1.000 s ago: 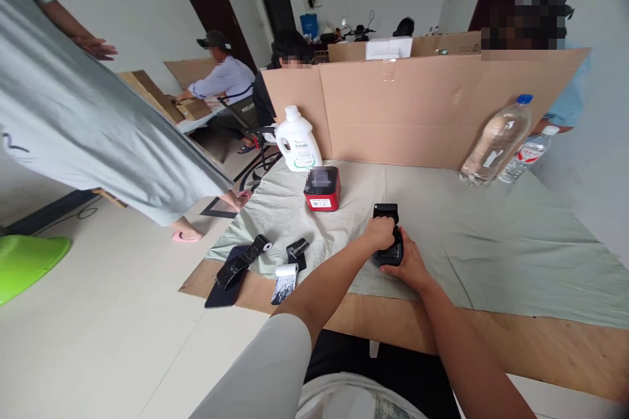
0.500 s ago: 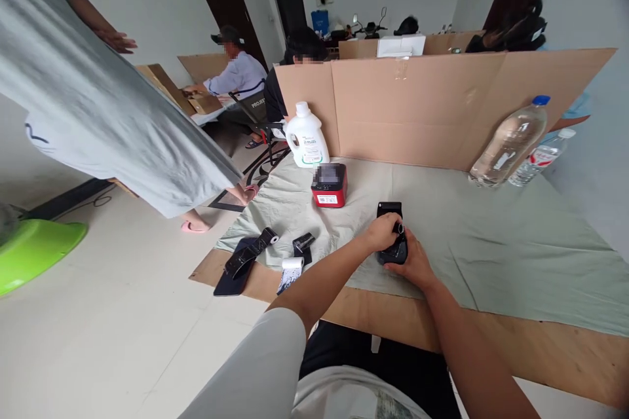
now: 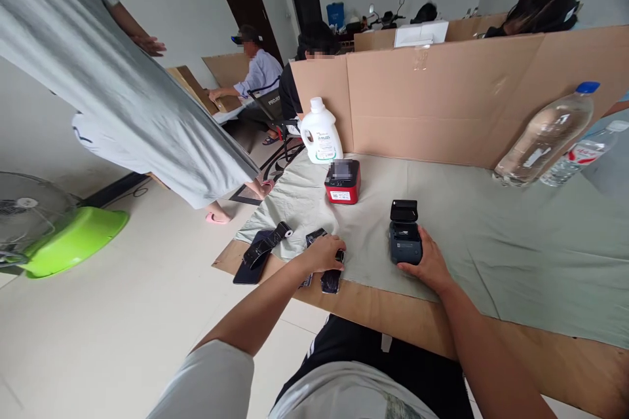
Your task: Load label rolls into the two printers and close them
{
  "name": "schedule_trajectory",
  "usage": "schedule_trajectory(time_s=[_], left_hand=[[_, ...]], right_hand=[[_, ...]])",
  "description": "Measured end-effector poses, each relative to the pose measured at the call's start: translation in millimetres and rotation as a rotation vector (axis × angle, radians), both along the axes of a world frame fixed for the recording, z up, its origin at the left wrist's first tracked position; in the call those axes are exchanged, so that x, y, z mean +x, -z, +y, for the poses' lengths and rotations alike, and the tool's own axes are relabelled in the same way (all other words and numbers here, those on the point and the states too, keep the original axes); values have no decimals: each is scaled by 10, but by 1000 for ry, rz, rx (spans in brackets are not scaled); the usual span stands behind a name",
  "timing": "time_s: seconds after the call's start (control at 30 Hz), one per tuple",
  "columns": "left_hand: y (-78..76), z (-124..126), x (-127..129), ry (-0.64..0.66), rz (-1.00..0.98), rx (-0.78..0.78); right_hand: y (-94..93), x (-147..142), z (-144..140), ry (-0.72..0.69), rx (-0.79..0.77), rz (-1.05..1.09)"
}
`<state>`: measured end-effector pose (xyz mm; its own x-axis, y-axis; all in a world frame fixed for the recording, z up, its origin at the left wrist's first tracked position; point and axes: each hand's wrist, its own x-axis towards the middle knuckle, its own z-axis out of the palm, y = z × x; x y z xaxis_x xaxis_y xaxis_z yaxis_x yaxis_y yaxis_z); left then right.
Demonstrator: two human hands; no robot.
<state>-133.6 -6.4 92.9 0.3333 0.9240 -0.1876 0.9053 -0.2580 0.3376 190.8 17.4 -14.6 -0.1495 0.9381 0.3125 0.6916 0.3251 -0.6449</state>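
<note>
Though partly hidden, black roll between left fingers, right fingers around printer.

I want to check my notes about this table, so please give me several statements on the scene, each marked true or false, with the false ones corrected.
1. The right hand touches the device. True.
2. The device's lid is closed. False: it stands open.
3. The left hand holds a black roll. True.
4. The red box is nearer the camera than the jug. True.
5. The jug's cap is blue. False: it is white.
</note>
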Motion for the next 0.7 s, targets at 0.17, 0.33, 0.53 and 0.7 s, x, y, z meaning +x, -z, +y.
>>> schedule_trajectory(time_s=[0.17,0.33,0.53,0.7], left_hand=[[12,83,-149,-289,152,143],[134,209,-348,-377,249,89],[31,416,-513,-546,-183,80],[-342,530,-494,-539,-746,82]], right_hand=[[-67,-9,-21,0,-36,-36],[-56,-15,-19,1,-24,-24],[-8,-14,-11,-15,51,-6],[55,-19,2,-10,128,-29]])
